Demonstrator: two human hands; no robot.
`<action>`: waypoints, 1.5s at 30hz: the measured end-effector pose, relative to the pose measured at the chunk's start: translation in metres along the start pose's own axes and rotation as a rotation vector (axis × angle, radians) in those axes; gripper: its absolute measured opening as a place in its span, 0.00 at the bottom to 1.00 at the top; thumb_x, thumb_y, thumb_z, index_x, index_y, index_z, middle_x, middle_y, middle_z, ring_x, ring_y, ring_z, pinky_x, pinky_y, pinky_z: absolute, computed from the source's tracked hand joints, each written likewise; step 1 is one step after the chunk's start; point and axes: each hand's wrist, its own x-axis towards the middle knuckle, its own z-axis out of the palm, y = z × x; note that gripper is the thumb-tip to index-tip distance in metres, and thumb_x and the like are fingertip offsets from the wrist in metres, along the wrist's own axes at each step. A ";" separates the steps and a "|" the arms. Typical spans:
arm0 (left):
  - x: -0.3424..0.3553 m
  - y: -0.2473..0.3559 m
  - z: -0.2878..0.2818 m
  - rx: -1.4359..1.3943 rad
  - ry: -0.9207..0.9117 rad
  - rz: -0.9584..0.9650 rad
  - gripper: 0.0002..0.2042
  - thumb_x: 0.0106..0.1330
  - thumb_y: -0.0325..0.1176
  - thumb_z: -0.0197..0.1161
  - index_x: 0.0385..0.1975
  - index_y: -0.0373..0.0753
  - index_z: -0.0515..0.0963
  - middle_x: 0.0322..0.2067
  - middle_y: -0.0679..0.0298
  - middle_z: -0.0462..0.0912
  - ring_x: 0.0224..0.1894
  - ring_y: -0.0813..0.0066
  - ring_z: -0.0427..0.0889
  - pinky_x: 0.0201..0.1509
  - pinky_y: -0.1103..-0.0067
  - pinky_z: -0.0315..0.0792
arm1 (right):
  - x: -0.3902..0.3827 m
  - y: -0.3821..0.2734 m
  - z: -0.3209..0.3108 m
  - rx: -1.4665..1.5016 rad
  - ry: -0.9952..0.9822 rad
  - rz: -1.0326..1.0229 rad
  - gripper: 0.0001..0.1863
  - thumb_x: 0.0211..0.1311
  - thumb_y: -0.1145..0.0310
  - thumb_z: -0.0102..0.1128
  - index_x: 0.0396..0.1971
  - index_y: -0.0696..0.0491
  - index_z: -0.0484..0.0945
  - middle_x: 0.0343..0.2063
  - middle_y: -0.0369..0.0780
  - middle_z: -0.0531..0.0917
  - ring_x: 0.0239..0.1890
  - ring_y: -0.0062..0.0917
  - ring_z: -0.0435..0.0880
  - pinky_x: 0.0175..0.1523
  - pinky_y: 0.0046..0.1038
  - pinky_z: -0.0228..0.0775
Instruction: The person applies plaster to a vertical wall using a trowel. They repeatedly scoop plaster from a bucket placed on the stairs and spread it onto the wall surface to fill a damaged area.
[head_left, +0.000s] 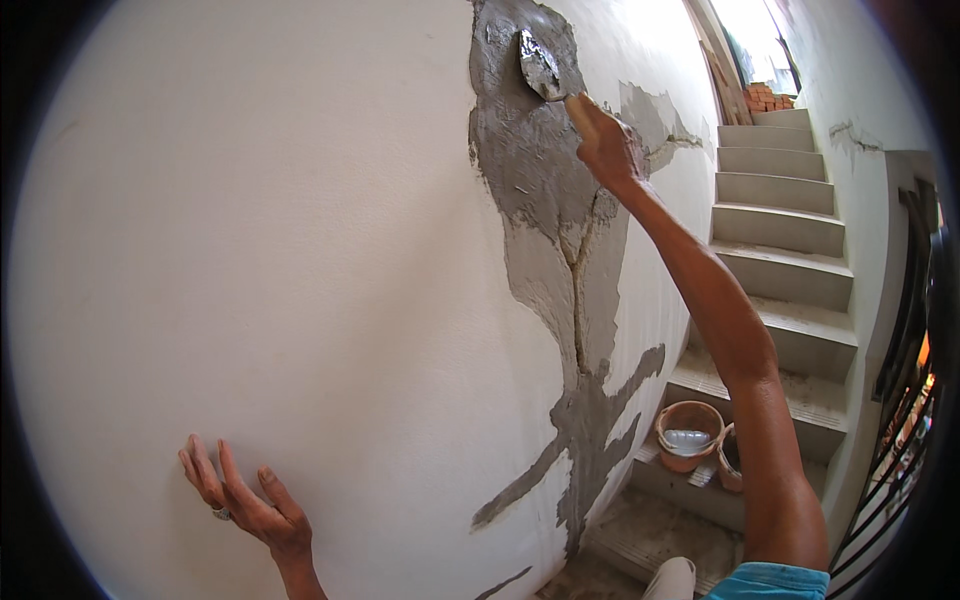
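My right hand (608, 150) is closed around the handle of a trowel (540, 66), reaching up and forward. The trowel's shiny metal blade lies against wet grey mortar (525, 150) on the upper part of a white wall (280, 220). Below the wet patch, a crack (577, 300) runs down through a paler grey, stripped area. Darker grey mortar streaks (585, 430) branch out lower on the wall. At the lower left, my left hand (250, 500) rests on the white wall with its fingers spread, a ring on one finger and nothing held.
Concrete stairs (775, 190) climb on the right. Two buckets stand on a lower step: an orange bucket (688, 432) with something clear inside, and another bucket (732, 460) partly behind my arm. Bricks (768, 98) and wooden boards (722, 65) are at the top. A black railing (890, 470) edges the far right.
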 end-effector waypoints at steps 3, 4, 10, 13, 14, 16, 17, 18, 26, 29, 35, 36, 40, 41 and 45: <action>-0.001 -0.003 -0.005 0.030 -0.005 0.007 0.23 0.79 0.36 0.46 0.68 0.29 0.65 0.74 0.46 0.58 0.79 0.43 0.50 0.79 0.49 0.48 | -0.032 -0.028 -0.002 0.012 -0.066 0.009 0.38 0.55 0.76 0.55 0.70 0.41 0.72 0.55 0.48 0.84 0.54 0.46 0.85 0.56 0.42 0.77; -0.002 -0.007 -0.010 0.056 -0.009 0.011 0.23 0.79 0.35 0.46 0.68 0.29 0.65 0.74 0.46 0.58 0.79 0.43 0.50 0.79 0.49 0.48 | -0.044 -0.046 -0.003 0.064 -0.096 -0.002 0.38 0.55 0.77 0.55 0.70 0.41 0.72 0.55 0.48 0.84 0.53 0.45 0.85 0.56 0.42 0.77; -0.002 -0.005 -0.008 0.036 -0.009 -0.004 0.23 0.79 0.35 0.45 0.68 0.29 0.65 0.74 0.46 0.58 0.78 0.42 0.50 0.79 0.50 0.48 | -0.043 -0.065 -0.014 0.122 -0.013 -0.052 0.39 0.54 0.79 0.56 0.71 0.43 0.71 0.55 0.47 0.84 0.55 0.44 0.84 0.59 0.40 0.76; -0.003 -0.008 -0.006 0.019 -0.001 -0.002 0.23 0.79 0.36 0.46 0.68 0.29 0.65 0.74 0.46 0.58 0.78 0.41 0.50 0.78 0.50 0.48 | -0.011 -0.065 -0.006 0.059 -0.073 0.096 0.41 0.50 0.80 0.58 0.71 0.46 0.71 0.57 0.49 0.83 0.56 0.44 0.84 0.59 0.39 0.75; -0.003 -0.008 -0.007 0.024 -0.005 -0.006 0.23 0.79 0.36 0.46 0.68 0.29 0.65 0.74 0.46 0.58 0.78 0.41 0.50 0.78 0.50 0.48 | -0.003 -0.060 -0.001 0.075 -0.054 0.084 0.42 0.48 0.81 0.60 0.70 0.47 0.71 0.57 0.51 0.83 0.54 0.44 0.85 0.58 0.39 0.75; -0.002 -0.003 -0.003 0.011 -0.010 -0.014 0.23 0.79 0.36 0.46 0.68 0.29 0.65 0.74 0.46 0.58 0.78 0.41 0.50 0.78 0.50 0.48 | 0.017 -0.036 0.008 0.093 -0.003 0.000 0.44 0.45 0.82 0.61 0.70 0.48 0.72 0.57 0.52 0.83 0.53 0.45 0.86 0.57 0.38 0.75; -0.002 -0.002 0.000 0.002 -0.003 -0.016 0.23 0.79 0.36 0.46 0.68 0.29 0.65 0.74 0.46 0.59 0.78 0.42 0.50 0.78 0.50 0.48 | 0.027 -0.015 0.013 0.099 0.031 -0.073 0.44 0.45 0.83 0.61 0.70 0.47 0.72 0.57 0.52 0.83 0.53 0.45 0.86 0.57 0.38 0.75; -0.003 -0.004 -0.002 0.016 -0.008 -0.014 0.23 0.79 0.37 0.46 0.68 0.30 0.64 0.74 0.46 0.59 0.78 0.42 0.50 0.78 0.50 0.48 | 0.028 -0.020 0.019 0.130 0.055 -0.136 0.44 0.45 0.83 0.60 0.70 0.47 0.72 0.57 0.52 0.83 0.53 0.45 0.86 0.57 0.38 0.75; -0.004 -0.009 -0.009 0.059 -0.026 0.000 0.23 0.79 0.36 0.45 0.69 0.30 0.64 0.74 0.46 0.59 0.79 0.42 0.49 0.78 0.50 0.48 | -0.043 -0.046 -0.018 0.100 -0.182 -0.057 0.41 0.52 0.78 0.56 0.71 0.39 0.72 0.58 0.46 0.83 0.56 0.44 0.84 0.59 0.41 0.76; -0.004 -0.009 -0.008 0.056 -0.023 0.000 0.23 0.79 0.36 0.45 0.69 0.30 0.64 0.74 0.46 0.58 0.79 0.42 0.49 0.79 0.50 0.48 | -0.066 -0.046 -0.033 0.162 -0.170 -0.067 0.42 0.51 0.79 0.56 0.71 0.39 0.72 0.57 0.46 0.83 0.56 0.43 0.84 0.59 0.39 0.76; -0.001 -0.006 -0.003 0.040 -0.010 0.020 0.23 0.79 0.36 0.45 0.69 0.30 0.64 0.74 0.46 0.59 0.79 0.42 0.49 0.79 0.50 0.48 | -0.031 -0.027 -0.017 0.098 -0.086 0.015 0.43 0.50 0.80 0.57 0.71 0.39 0.71 0.55 0.46 0.85 0.55 0.43 0.85 0.58 0.37 0.77; -0.002 -0.007 -0.003 0.049 -0.013 0.016 0.23 0.79 0.36 0.45 0.69 0.30 0.64 0.74 0.46 0.59 0.79 0.42 0.49 0.79 0.50 0.48 | -0.027 -0.027 -0.013 0.082 -0.079 0.012 0.43 0.50 0.80 0.57 0.71 0.39 0.71 0.54 0.47 0.85 0.55 0.43 0.85 0.58 0.38 0.77; -0.004 -0.006 -0.002 0.039 -0.012 0.002 0.23 0.80 0.36 0.45 0.70 0.31 0.64 0.74 0.46 0.59 0.79 0.42 0.49 0.79 0.50 0.48 | -0.039 -0.027 -0.012 0.075 -0.103 -0.058 0.44 0.50 0.80 0.56 0.72 0.37 0.70 0.52 0.45 0.85 0.50 0.44 0.86 0.54 0.39 0.79; -0.004 -0.007 -0.002 0.049 -0.018 0.002 0.24 0.80 0.37 0.45 0.70 0.32 0.63 0.74 0.46 0.58 0.79 0.42 0.49 0.79 0.49 0.48 | -0.053 -0.028 -0.014 0.067 -0.109 -0.091 0.44 0.50 0.80 0.56 0.72 0.36 0.70 0.51 0.45 0.85 0.49 0.44 0.87 0.53 0.40 0.79; -0.006 -0.011 -0.008 0.070 -0.042 0.004 0.24 0.80 0.39 0.45 0.71 0.34 0.63 0.74 0.48 0.57 0.79 0.42 0.47 0.79 0.47 0.47 | -0.110 -0.044 -0.046 0.091 -0.321 -0.050 0.44 0.50 0.81 0.55 0.72 0.35 0.70 0.48 0.42 0.85 0.44 0.43 0.87 0.51 0.41 0.80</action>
